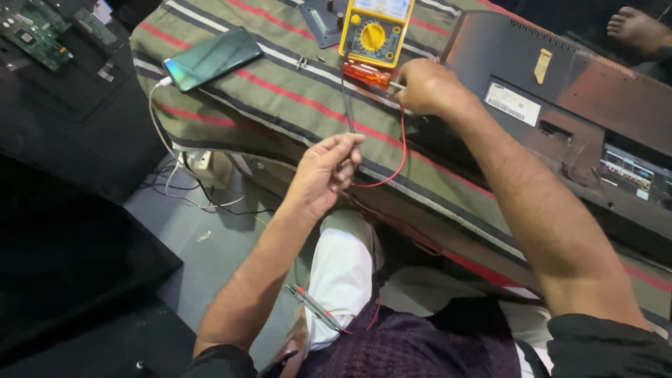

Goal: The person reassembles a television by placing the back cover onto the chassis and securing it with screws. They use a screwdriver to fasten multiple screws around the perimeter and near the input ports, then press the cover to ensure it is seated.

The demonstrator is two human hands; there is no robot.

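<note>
My left hand [323, 175] pinches the thin red and black test leads [393, 168] just below the edge of a striped cloth [280, 91]. My right hand [428, 85] is closed on the metal shaft of an orange-handled screwdriver [365, 73], which lies on the cloth just below a yellow multimeter [374, 29]. The leads run up from my left hand toward the meter. Two probe tips [315, 308] hang by my knee.
A phone [211, 59] on a white charging cable lies on the cloth at left. A dark flat-screen back panel [560, 91] lies at right. A green circuit board [31, 31] sits top left. A person's bare foot [638, 29] is top right.
</note>
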